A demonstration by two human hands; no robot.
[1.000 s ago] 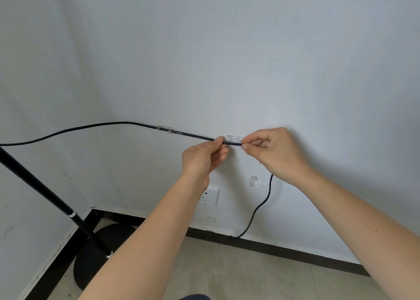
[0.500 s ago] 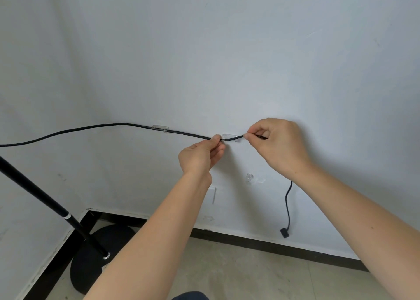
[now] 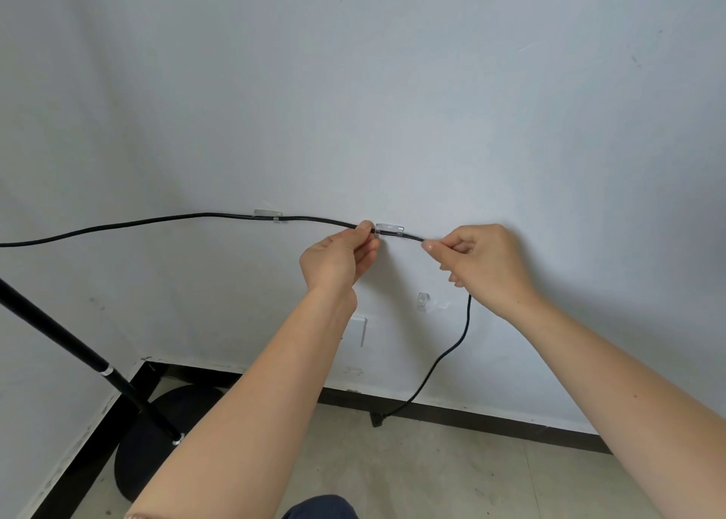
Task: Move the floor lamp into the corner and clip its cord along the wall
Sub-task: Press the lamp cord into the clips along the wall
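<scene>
Cord [image 3: 412,237] first: thin, black, stretched taut between two pinches right at the wall. Left hand [image 3: 338,257] nips it between thumb and forefinger just left of the middle clip [image 3: 389,229]; right hand [image 3: 483,267] nips it just right of that clip, other fingers curled in. The stretch between them lies against the clear clip, though whether it is fully seated in the channel I cannot tell from here.

Moving outward, the line runs left through another clear clip [image 3: 269,215], then sags off toward the frame's left edge. Past the right hand it drops slack down to the plug end [image 3: 377,419] at the skirting. A third clip [image 3: 422,301] sits empty lower on the wall, near the socket [image 3: 359,330].

Handling? This looks light and limp, flexible enough to bend but springy enough to pop out, so gripping close on both sides of a clip and pressing in seems the right hold. The clips look small and stuck on; a hard tug could peel one.

Floor lamp's pole [image 3: 78,355] and round base [image 3: 157,432] stand in the corner.
</scene>
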